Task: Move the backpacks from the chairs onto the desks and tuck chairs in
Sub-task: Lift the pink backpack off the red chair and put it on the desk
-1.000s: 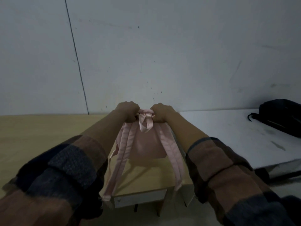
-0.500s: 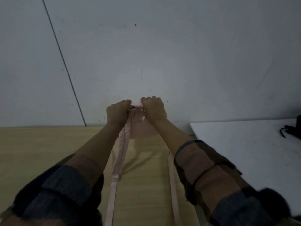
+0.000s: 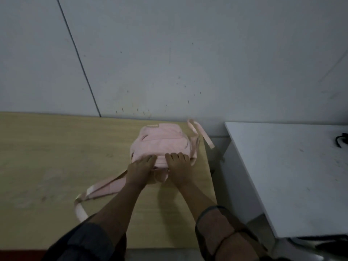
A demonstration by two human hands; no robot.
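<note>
Nearest the camera, two forearms in dark plaid sleeves reach forward over the near edge of the wooden desk; a pale pink strap trails back across the desk top on the left, its end looping toward the near edge. Beyond the wrists, the left hand and the right hand lie side by side on the near end of the pink backpack; the fingers of both are stretched out fairly straight and press on the fabric, not curled round it; whether the thumbs beneath catch the small pink loop between the hands, I cannot tell. The backpack lies flat on the desk, toward its right end, close to the wall; a second strap sticks out from its far right corner and hangs past the desk's right edge. To the right, apart from the wooden desk across a narrow gap, stands a white desk; at its far right edge a dark object is cut off by the frame. Behind both desks rises the pale wall, speckled with small dark marks.
</note>
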